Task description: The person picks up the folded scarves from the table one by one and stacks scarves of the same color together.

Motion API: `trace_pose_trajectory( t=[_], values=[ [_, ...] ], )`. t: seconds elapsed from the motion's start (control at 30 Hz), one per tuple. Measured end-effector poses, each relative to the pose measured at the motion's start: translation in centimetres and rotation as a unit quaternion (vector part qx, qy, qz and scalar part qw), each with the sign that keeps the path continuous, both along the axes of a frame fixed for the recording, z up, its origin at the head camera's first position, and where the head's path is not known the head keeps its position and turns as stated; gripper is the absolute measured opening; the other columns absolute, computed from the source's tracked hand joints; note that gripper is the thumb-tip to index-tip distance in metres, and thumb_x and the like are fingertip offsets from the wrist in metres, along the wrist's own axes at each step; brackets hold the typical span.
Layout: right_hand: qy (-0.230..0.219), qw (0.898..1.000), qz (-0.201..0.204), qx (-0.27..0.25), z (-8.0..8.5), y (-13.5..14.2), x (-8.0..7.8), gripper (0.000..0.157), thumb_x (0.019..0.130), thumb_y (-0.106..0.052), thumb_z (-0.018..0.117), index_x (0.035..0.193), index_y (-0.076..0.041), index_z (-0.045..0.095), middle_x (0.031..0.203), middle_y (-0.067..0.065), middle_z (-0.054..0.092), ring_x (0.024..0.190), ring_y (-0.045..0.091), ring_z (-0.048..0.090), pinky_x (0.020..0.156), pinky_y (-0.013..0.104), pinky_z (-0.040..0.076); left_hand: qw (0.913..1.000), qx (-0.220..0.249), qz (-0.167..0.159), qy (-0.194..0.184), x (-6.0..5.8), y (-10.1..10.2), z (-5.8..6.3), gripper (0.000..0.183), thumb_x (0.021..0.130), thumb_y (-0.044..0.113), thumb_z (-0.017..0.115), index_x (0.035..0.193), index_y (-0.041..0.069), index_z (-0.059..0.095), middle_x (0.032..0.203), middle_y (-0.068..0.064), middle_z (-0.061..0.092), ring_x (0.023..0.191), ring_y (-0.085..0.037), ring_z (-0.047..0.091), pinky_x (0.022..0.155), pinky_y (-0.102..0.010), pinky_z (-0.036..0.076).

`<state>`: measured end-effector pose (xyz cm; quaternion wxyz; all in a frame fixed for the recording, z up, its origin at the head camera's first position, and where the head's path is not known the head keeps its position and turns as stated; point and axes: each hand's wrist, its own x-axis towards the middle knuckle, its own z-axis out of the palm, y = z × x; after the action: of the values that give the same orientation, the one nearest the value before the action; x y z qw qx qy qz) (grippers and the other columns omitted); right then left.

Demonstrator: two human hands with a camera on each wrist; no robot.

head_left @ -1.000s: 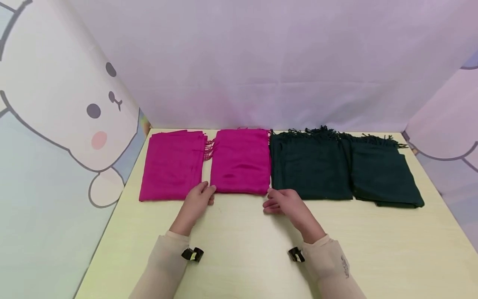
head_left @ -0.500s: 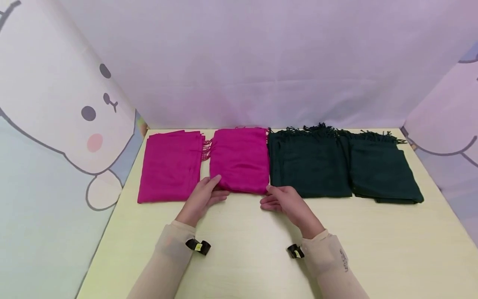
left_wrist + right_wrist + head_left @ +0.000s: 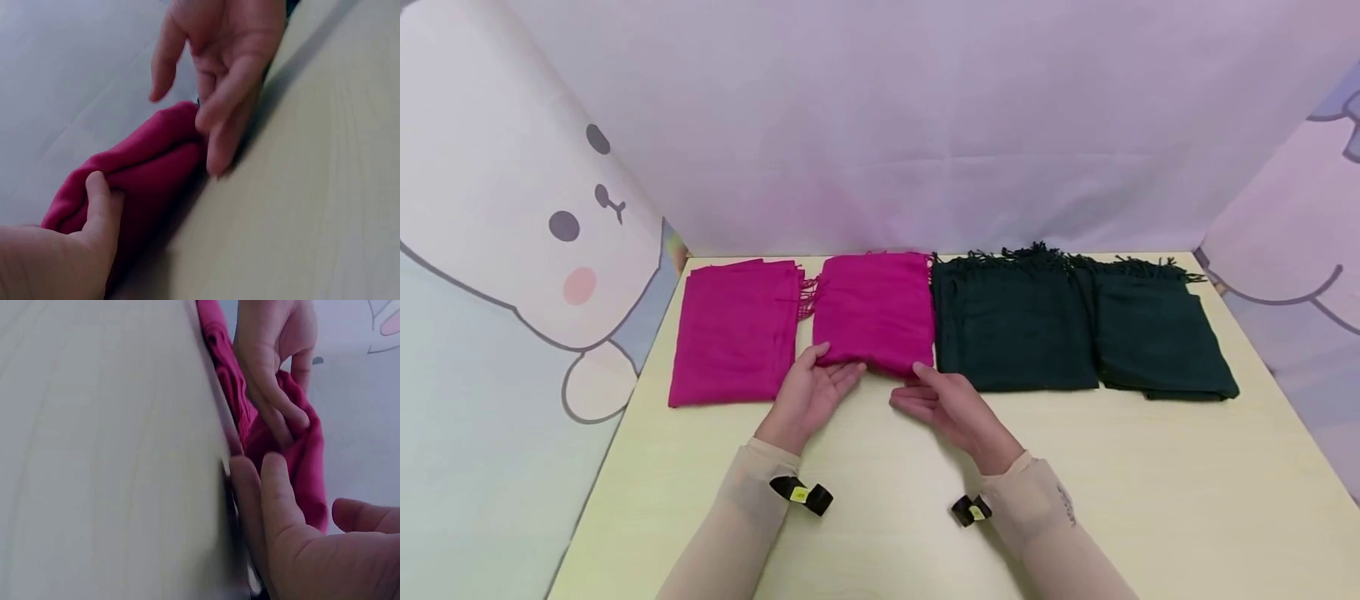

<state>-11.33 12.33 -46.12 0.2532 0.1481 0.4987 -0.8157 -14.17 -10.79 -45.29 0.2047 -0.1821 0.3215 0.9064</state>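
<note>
In the head view, a folded magenta scarf (image 3: 874, 308) lies in the middle of the row, its front edge bulging up. My left hand (image 3: 811, 398) holds the front left corner, thumb over the cloth and fingers underneath. My right hand (image 3: 958, 412) is at the front right corner, with its fingers extended and thumb apart from them. In the right wrist view, the fingertips (image 3: 275, 465) of my right hand are right at the raised fold. The left wrist view shows layered folds in the lifted magenta cloth (image 3: 144, 169).
Another folded magenta scarf (image 3: 737, 333) with side fringe lies at the left. Two dark green fringed scarves, one nearer (image 3: 1018, 329) and one farther right (image 3: 1157, 333), continue the row. The pale table (image 3: 880, 500) ends at a white cloth backdrop (image 3: 880, 125).
My left hand has moved right and slid its fingers beneath the middle magenta scarf, whose front edge has risen. My right hand has shifted slightly left, its fingers straightening.
</note>
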Motion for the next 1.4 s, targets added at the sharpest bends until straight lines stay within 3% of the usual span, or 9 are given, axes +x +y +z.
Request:
trace_pose_trajectory(
  t=[0.2, 0.33, 0.43, 0.53, 0.67, 0.83, 0.9, 1.13, 1.4],
  values=[
    [-0.028, 0.991, -0.070, -0.111, -0.1, -1.1, -0.9, 0.054, 0.100, -0.025, 0.061, 0.137, 0.009, 0.042, 0.131, 0.031, 0.055, 0.123, 0.040, 0.058, 0.101, 0.041, 0.049, 0.9989, 0.044, 0.017, -0.002, -0.2, -0.1, 0.3, 0.045, 0.107, 0.025, 0.040, 0.142, -0.002, 0.033, 0.131, -0.024, 0.052, 0.112, -0.030, 0.064, 0.105, -0.036, 0.047],
    [-0.024, 0.983, -0.101, -0.149, -0.2, -1.5, -1.7, 0.054, 0.098, -0.024, 0.065, 0.138, 0.005, 0.044, 0.134, 0.022, 0.056, 0.124, 0.035, 0.058, 0.102, 0.039, 0.049, 0.9990, 0.042, 0.015, -0.005, -0.1, -0.1, 0.0, 0.043, 0.107, 0.024, 0.040, 0.141, -0.001, 0.033, 0.132, -0.024, 0.051, 0.115, -0.031, 0.062, 0.105, -0.037, 0.047],
    [-0.017, 0.985, -0.114, -0.126, -0.4, -1.7, -2.1, 0.051, 0.098, -0.018, 0.065, 0.137, 0.007, 0.045, 0.129, 0.020, 0.059, 0.116, 0.030, 0.064, 0.098, 0.038, 0.052, 0.9999, 0.011, 0.000, 0.004, 0.1, -0.4, -0.3, 0.046, 0.107, 0.025, 0.038, 0.145, 0.000, 0.029, 0.136, -0.025, 0.046, 0.117, -0.032, 0.061, 0.106, -0.038, 0.046],
    [-0.005, 0.990, -0.117, -0.073, -0.5, -1.9, -2.4, 0.045, 0.098, -0.013, 0.064, 0.134, 0.009, 0.047, 0.123, 0.019, 0.061, 0.105, 0.026, 0.069, 0.093, 0.037, 0.055, 0.9969, -0.069, -0.026, 0.028, 0.4, -1.0, -0.5, 0.046, 0.108, 0.026, 0.038, 0.144, 0.000, 0.028, 0.131, -0.025, 0.047, 0.111, -0.032, 0.063, 0.103, -0.040, 0.049],
    [0.016, 0.995, -0.103, -0.002, -0.4, -1.7, -2.5, 0.040, 0.100, -0.013, 0.062, 0.129, 0.012, 0.050, 0.118, 0.018, 0.063, 0.093, 0.025, 0.073, 0.089, 0.036, 0.057, 0.9766, -0.196, -0.069, 0.057, 0.8, -1.8, -0.6, 0.045, 0.108, 0.030, 0.042, 0.137, -0.004, 0.040, 0.112, -0.022, 0.061, 0.095, -0.028, 0.070, 0.094, -0.039, 0.055],
    [0.026, 0.995, -0.067, 0.064, -0.2, -1.3, -2.2, 0.039, 0.100, -0.016, 0.061, 0.126, 0.013, 0.053, 0.117, 0.022, 0.065, 0.083, 0.030, 0.075, 0.088, 0.033, 0.057, 0.9502, -0.283, -0.112, 0.068, 1.1, -2.5, -0.6, 0.046, 0.107, 0.032, 0.047, 0.132, -0.007, 0.046, 0.101, -0.016, 0.070, 0.078, -0.017, 0.070, 0.079, -0.029, 0.059],
    [0.026, 0.995, -0.055, 0.077, -0.1, -1.2, -2.1, 0.039, 0.100, -0.016, 0.061, 0.126, 0.013, 0.052, 0.118, 0.022, 0.064, 0.084, 0.030, 0.075, 0.087, 0.033, 0.057, 0.9452, -0.297, -0.117, 0.066, 1.2, -2.7, -0.7, 0.046, 0.107, 0.030, 0.047, 0.133, -0.008, 0.045, 0.099, -0.016, 0.070, 0.075, -0.014, 0.069, 0.075, -0.027, 0.059],
    [0.023, 0.993, -0.032, 0.108, 0.2, -1.1, -1.5, 0.035, 0.100, -0.014, 0.060, 0.121, 0.013, 0.054, 0.111, 0.021, 0.066, 0.083, 0.030, 0.075, 0.083, 0.033, 0.058, 0.9420, -0.308, -0.118, 0.061, 1.9, -3.1, -1.0, 0.040, 0.107, 0.024, 0.045, 0.128, -0.010, 0.047, 0.094, -0.013, 0.069, 0.075, -0.015, 0.067, 0.072, -0.026, 0.059],
    [0.031, 0.994, -0.018, 0.102, -0.3, -0.9, -1.1, 0.035, 0.100, -0.012, 0.061, 0.122, 0.015, 0.055, 0.107, 0.024, 0.069, 0.085, 0.033, 0.074, 0.082, 0.037, 0.059, 0.9472, -0.294, -0.113, 0.061, 2.5, -3.2, -1.2, 0.039, 0.105, 0.032, 0.051, 0.121, -0.003, 0.046, 0.089, -0.012, 0.069, 0.071, -0.015, 0.067, 0.069, -0.026, 0.059]
  ],
)
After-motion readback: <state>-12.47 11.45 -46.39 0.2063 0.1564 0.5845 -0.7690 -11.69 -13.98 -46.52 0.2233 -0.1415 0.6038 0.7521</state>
